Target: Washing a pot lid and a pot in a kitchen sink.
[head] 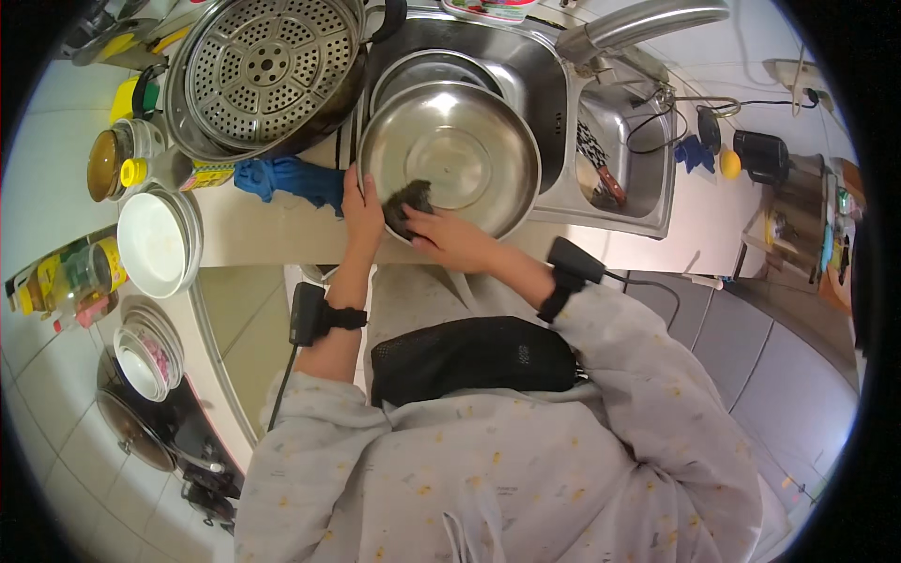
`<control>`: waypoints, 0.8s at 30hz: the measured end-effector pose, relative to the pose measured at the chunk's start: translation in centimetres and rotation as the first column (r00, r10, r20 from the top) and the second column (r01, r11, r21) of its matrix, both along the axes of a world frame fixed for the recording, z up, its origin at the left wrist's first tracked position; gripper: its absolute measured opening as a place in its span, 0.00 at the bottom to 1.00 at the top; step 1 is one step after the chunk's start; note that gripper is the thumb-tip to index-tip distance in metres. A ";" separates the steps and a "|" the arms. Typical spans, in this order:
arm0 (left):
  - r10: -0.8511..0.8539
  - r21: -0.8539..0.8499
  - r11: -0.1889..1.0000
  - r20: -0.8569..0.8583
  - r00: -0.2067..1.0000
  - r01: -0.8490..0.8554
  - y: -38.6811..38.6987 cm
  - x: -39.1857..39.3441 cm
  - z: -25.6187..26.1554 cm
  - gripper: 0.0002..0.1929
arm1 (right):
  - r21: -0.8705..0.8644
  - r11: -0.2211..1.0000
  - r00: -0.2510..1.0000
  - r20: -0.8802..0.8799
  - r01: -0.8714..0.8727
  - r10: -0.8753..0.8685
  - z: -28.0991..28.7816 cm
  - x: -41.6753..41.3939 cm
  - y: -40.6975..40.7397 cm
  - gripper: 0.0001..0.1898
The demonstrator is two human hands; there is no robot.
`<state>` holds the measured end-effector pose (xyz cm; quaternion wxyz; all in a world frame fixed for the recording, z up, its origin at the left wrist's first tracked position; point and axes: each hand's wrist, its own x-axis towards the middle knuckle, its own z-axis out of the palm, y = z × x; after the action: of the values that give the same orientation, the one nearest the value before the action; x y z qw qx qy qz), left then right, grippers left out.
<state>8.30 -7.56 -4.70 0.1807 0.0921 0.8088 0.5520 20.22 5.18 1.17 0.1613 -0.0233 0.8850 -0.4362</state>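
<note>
A wide round stainless steel basin [450,151] is tilted over the near edge of the larger sink bowl [528,56]. My left hand [363,207] grips its left rim, thumb on the inside. With my right hand [447,236] I press a dark scouring pad [408,204] against the basin's inner wall at the lower left. The fingers partly cover the pad. Behind the basin, another round metal vessel [436,67] shows its upper rim inside the sink; the rest of it is hidden.
Left of the sink stands a large pot with a perforated steamer tray [274,67]. A blue cloth [288,181], a yellow-capped bottle [151,171] and stacked white bowls [155,243] lie along the counter. A wooden-handled knife [611,184] rests in the smaller sink, under the faucet [640,24].
</note>
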 end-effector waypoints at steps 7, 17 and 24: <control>-0.123 -0.110 0.989 -0.180 0.976 0.104 1.4 -0.7 2.0 0.18 | 0.579 0.800 0.987 0.057 -0.156 0.151 3.8 8.0 8.8 0.16; -0.002 -0.284 0.956 -0.254 0.967 -0.073 3.7 -0.7 1.2 0.17 | 0.159 0.984 0.988 0.145 -0.079 0.056 2.4 2.5 2.0 0.22; -0.008 -0.299 0.952 -0.249 0.968 -0.069 2.6 -2.6 1.4 0.17 | 0.343 0.932 0.991 -0.018 -0.116 0.130 0.7 6.4 5.4 0.24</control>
<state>5.70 -4.99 -3.34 0.0819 0.1184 0.9019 0.4073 26.66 10.60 1.87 0.1720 -0.0589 0.9470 -0.2647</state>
